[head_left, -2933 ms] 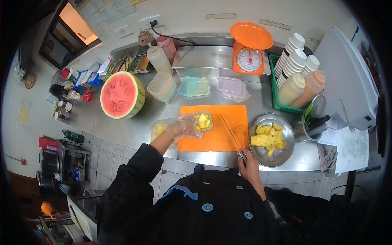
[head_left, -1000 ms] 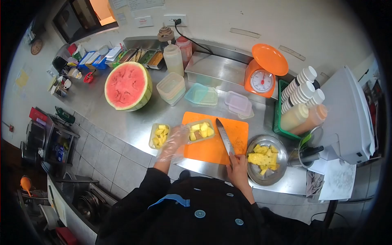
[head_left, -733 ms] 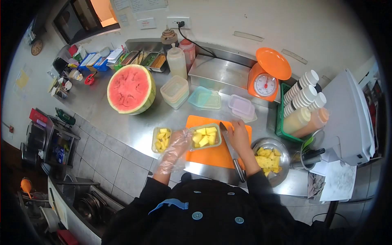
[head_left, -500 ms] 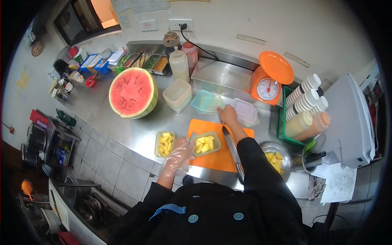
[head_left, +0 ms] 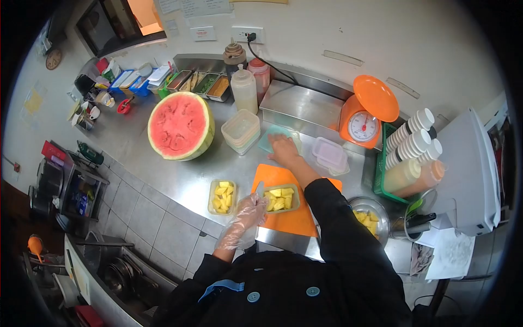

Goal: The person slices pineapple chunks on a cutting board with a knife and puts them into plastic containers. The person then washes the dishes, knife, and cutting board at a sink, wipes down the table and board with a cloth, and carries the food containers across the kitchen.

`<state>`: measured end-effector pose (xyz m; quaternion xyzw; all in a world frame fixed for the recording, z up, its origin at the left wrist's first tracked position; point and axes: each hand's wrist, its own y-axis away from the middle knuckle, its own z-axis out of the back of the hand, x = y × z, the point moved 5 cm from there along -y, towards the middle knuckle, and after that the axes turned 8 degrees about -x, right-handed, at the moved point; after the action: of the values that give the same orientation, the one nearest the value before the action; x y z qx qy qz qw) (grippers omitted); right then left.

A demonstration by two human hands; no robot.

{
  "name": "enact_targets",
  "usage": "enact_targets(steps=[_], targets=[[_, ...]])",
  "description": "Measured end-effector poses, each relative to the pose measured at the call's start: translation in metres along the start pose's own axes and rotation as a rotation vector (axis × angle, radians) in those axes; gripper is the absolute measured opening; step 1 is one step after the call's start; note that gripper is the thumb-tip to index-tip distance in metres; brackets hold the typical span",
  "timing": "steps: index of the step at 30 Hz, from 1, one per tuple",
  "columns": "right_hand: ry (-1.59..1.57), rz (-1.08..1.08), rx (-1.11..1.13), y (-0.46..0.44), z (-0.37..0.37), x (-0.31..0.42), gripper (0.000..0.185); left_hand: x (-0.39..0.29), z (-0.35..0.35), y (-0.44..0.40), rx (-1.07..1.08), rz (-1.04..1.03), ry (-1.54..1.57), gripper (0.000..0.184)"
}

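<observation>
My left hand, in a clear plastic glove, grips the left edge of a plastic container of yellow fruit chunks. This container sits on an orange cutting board. Just left of the hand stands a second container with similar chunks. My bare right hand reaches across the board, its fingers spread over a teal lid lying on the steel counter. A paler lid lies partly under the teal one. The knife is hidden behind my right sleeve.
A halved watermelon stands left, beside stacked containers. Purple lids lie right of my hand. Farther right are an orange scale, a green basket of cups and bottles, and a metal bowl of fruit.
My right hand has moved left from beside the lids onto the teal lid. My right sleeve now covers the knife. My left hand stays at the fruit container. The view has shifted slightly.
</observation>
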<state>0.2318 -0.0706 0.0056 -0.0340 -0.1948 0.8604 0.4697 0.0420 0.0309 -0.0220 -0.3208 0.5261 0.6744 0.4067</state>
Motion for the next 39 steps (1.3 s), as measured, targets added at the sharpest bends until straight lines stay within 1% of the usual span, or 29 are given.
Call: enact_targets(steps=[1,2,4,5,7,8,9,10,11,12,13,14,15,17,18,20,21,23,24,25,26,27,28,29,32,34,35,38,39], targets=[[0.014,0.049,0.185,-0.002,-0.013,0.005,0.041,0.000,0.001,0.004,0.000,0.005,0.066,0.025],[0.005,0.055,0.192,-0.002,-0.017,0.007,0.041,0.004,0.003,0.007,-0.007,0.016,0.067,0.025],[-0.018,-0.044,0.250,-0.001,-0.008,0.003,0.021,0.008,0.003,0.008,0.017,0.005,0.201,0.020],[-0.021,-0.041,0.257,0.007,-0.001,0.003,0.021,0.010,0.003,0.009,0.014,0.012,0.205,0.020],[-0.356,-0.049,-0.391,0.032,0.057,-0.001,0.014,0.012,0.004,0.007,-0.024,-0.003,0.272,0.020],[-0.448,-0.059,-0.389,0.051,0.083,0.002,0.016,0.018,0.002,0.005,-0.027,0.002,0.276,0.020],[-0.539,-0.064,-0.393,0.069,0.103,0.002,0.018,0.023,0.002,-0.003,-0.043,-0.017,0.409,0.019],[-0.654,-0.122,-0.306,0.092,0.101,-0.006,0.021,0.026,0.001,-0.006,-0.056,-0.033,0.540,0.018],[-0.768,-0.178,-0.218,0.113,0.098,-0.012,0.025,0.020,0.002,-0.005,-0.058,-0.035,0.540,0.018],[-0.769,-0.178,-0.218,0.132,0.095,-0.017,0.025,0.009,0.003,-0.001,-0.073,-0.062,0.440,0.019],[-0.958,-0.227,-0.111,0.149,0.083,-0.018,0.025,0.002,0.005,0.001,-0.085,-0.086,0.337,0.019],[-1.144,-0.278,-0.001,0.163,0.070,-0.019,0.025,0.002,0.004,0.000,-0.082,-0.084,0.333,0.019],[-1.144,-0.283,-0.006,0.166,0.069,-0.016,0.025,0.002,0.002,-0.002,-0.065,-0.072,0.296,0.022],[-1.026,-0.340,-0.185,0.172,0.071,-0.014,0.025,0.009,-0.003,-0.008,-0.042,-0.061,0.258,0.025],[-1.024,-0.344,-0.188,0.175,0.068,-0.009,0.025,0.011,-0.005,-0.010,-0.033,-0.109,0.296,0.028],[-0.887,-0.698,-0.196,0.187,0.057,-0.017,0.026,0.018,-0.010,-0.015,-0.022,-0.157,0.331,0.031],[-0.889,-0.702,-0.197,0.189,0.054,-0.016,0.026,0.015,-0.009,-0.013,-0.070,-0.166,0.318,0.031],[-0.740,-0.724,-0.077,0.193,0.043,-0.014,0.026,0.011,-0.006,-0.008,-0.117,-0.172,0.301,0.030],[-0.740,-0.729,-0.078,0.192,0.038,-0.013,0.026,0.009,-0.006,-0.004,-0.076,-0.122,0.422,0.028],[-0.722,-0.697,-0.144,0.186,0.036,-0.009,0.026,0.005,-0.008,-0.001,-0.036,-0.072,0.545,0.027],[-0.703,-0.663,-0.208,0.179,0.035,-0.006,0.027,0.000,-0.009,0.003,-0.034,-0.072,0.546,0.027],[-0.702,-0.663,-0.208,0.173,0.033,-0.001,0.027,-0.005,-0.008,0.008,-0.082,-0.104,0.432,0.027],[-0.678,-0.624,-0.268,0.165,0.035,0.005,0.026,-0.008,-0.007,0.010,-0.131,-0.136,0.319,0.027],[-0.656,-0.581,-0.328,0.159,0.039,0.010,0.025,-0.001,-0.007,0.006,-0.136,-0.135,0.319,0.027],[-0.614,-0.515,-0.310,0.152,0.040,0.011,0.021,0.017,-0.010,-0.008,-0.104,-0.188,0.263,0.033],[-0.635,-0.507,-0.301,0.155,0.038,0.007,0.019,0.013,-0.009,-0.005,-0.062,-0.224,0.332,0.042],[-0.654,-0.503,-0.291,0.158,0.036,0.006,0.018,0.013,-0.008,-0.004,-0.063,-0.218,0.335,0.042],[-0.614,-0.575,-0.182,0.163,0.028,0.005,0.022,0.002,-0.011,0.000,-0.033,-0.251,0.292,0.048],[-0.614,-0.578,-0.176,0.163,0.030,0.010,0.022,0.002,-0.012,0.001,-0.047,-0.201,0.353,0.049]])
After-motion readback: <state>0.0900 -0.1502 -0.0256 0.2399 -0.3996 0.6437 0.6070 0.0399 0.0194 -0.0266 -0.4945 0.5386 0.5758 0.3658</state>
